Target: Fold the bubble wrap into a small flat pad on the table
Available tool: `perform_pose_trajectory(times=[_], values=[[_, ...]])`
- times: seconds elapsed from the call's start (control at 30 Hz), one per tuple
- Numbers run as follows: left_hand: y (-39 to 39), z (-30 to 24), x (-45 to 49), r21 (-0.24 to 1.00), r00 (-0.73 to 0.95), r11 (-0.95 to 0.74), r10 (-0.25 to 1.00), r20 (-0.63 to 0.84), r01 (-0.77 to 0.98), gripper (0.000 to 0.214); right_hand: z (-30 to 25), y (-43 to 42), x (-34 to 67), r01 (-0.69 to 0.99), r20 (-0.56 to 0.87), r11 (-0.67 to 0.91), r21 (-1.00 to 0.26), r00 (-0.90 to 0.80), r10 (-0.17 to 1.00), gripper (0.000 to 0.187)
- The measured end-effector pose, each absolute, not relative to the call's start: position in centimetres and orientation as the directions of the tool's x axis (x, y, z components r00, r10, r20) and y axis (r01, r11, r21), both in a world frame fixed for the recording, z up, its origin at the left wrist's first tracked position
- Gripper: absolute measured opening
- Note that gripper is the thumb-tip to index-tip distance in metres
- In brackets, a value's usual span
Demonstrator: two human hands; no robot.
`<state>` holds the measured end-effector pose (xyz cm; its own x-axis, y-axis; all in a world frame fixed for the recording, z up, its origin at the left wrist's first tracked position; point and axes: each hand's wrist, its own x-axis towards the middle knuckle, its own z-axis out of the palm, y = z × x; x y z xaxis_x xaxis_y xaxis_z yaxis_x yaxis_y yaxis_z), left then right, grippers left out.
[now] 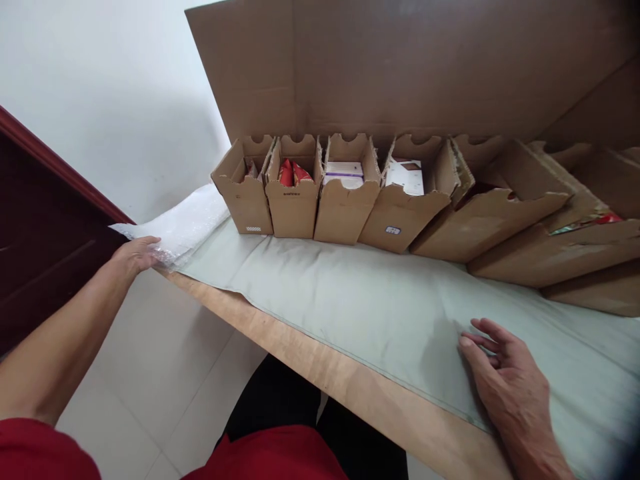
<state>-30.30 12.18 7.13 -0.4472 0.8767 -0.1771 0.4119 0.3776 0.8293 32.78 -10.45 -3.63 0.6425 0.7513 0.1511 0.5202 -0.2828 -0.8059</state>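
My left hand (134, 254) reaches out to the left end of the table and rests on a stack of clear bubble wrap (183, 223), its fingers curled over the stack's near edge. My right hand (507, 380) lies flat on the pale grey-green sheet (360, 300) that covers the wooden table (320, 363), fingers stretched out and holding nothing. Behind the sheet stands a row of open cardboard bin boxes (345, 193); one holds red packets (293, 173), two hold white boxes (405, 175).
A large cardboard sheet (400, 67) leans behind the bins. More cardboard bins (550, 227) lie tilted at the right. A dark red wooden door (40, 233) stands at the left, with a white tiled floor (165, 373) below the table edge.
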Motion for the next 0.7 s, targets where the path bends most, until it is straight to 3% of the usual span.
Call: perform_pose_trajectory(times=[0.13,0.2,0.27,0.33,0.43,0.5,0.7], values=[[8.9,6.5,-27.9,0.723,-0.628,0.371,0.771,0.111,0.583,0.087,-3.2,-10.5,32.7,0.551,0.155,-0.307,-0.776,0.639,0.753,0.059],[7.4,5.3,-25.2,0.612,-0.523,0.274,0.808,0.271,0.742,0.093,-3.2,-10.4,32.5,0.623,0.208,-0.291,-0.726,0.602,0.771,0.057],[6.5,3.7,-22.0,0.445,-0.237,0.066,0.909,0.342,0.893,0.078,-3.4,-10.3,32.1,0.738,0.296,-0.267,-0.620,0.535,0.791,0.055],[6.2,2.0,-19.1,0.311,0.089,-0.181,0.953,0.288,0.933,0.065,-3.7,-10.4,31.6,0.846,0.350,-0.268,-0.461,0.451,0.821,0.055],[6.5,-0.6,-16.4,0.283,0.387,-0.393,0.919,0.079,0.875,0.058,-4.1,-10.8,30.8,0.923,0.314,-0.288,-0.256,0.361,0.878,0.053],[6.8,-2.1,-16.2,0.252,0.469,-0.455,0.883,0.006,0.854,0.059,-4.1,-11.4,30.2,0.945,0.272,-0.278,-0.174,0.318,0.908,0.053],[8.0,-5.7,-19.9,0.043,0.552,-0.554,0.832,0.056,0.831,0.062,-2.8,-13.8,28.4,0.954,0.118,-0.292,-0.066,0.298,0.947,0.057]])
